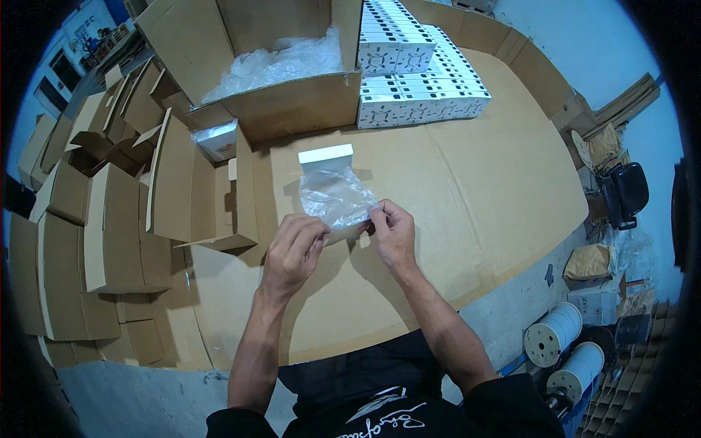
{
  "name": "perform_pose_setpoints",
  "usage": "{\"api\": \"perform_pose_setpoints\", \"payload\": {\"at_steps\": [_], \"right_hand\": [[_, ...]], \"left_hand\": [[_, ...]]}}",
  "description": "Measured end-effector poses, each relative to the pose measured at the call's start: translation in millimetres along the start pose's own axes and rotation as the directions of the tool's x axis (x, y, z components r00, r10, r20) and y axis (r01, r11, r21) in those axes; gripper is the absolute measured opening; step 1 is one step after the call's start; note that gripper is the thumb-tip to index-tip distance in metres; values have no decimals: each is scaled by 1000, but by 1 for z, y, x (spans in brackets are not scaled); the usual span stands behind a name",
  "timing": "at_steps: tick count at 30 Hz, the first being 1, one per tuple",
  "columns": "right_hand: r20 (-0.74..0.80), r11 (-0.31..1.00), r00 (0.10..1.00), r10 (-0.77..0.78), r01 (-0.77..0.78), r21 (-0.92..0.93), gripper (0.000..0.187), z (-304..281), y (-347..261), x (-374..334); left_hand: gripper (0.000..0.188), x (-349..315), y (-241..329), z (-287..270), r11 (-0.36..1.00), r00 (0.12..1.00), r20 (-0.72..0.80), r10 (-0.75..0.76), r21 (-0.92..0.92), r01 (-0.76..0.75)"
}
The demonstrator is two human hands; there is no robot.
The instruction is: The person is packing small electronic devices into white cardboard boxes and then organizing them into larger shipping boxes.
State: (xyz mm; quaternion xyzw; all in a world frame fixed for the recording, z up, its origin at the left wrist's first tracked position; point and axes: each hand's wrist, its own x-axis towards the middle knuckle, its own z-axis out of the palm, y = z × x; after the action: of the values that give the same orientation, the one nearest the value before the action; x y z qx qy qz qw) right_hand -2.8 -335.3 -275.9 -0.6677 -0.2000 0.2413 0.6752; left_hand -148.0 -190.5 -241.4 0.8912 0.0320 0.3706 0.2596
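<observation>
A clear bubble-wrap-like plastic bag point(334, 196) is spread out in front of me over the cardboard-covered table. My left hand point(293, 252) pinches its near left corner between thumb and fingers. At the near right corner, my right hand point(394, 235) grips the same bag. Beyond the bag's far edge lies a small white box point(326, 156), touching or partly covered by the plastic; I cannot tell whether any of it is inside. Neither hand touches the box.
Beyond stands a large open carton point(292, 109) with bubble wrap point(285, 62) inside. Stacked white printed boxes point(423, 109) sit to its right. An open brown carton point(212, 190) holds a wrapped item at left, beside several more cartons point(117, 226). Cable spools point(553, 334) stand at lower right.
</observation>
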Motion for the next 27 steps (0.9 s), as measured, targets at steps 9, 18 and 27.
{"api": "perform_pose_setpoints", "payload": {"at_steps": [9, 18, 27], "right_hand": [[112, 983, 994, 14, 7, -185, 27, -1, -24, 19], [-153, 996, 984, -88, 89, -4, 21, 3, -2, 27], [91, 979, 989, -114, 96, 180, 13, 6, -7, 18]], "left_hand": [[28, -4, 5, -4, 995, 972, 232, 31, -96, -9], [26, -3, 0, -28, 834, 769, 580, -270, -259, 488], [32, -9, -11, 8, 283, 618, 429, -659, -619, 732]]}}
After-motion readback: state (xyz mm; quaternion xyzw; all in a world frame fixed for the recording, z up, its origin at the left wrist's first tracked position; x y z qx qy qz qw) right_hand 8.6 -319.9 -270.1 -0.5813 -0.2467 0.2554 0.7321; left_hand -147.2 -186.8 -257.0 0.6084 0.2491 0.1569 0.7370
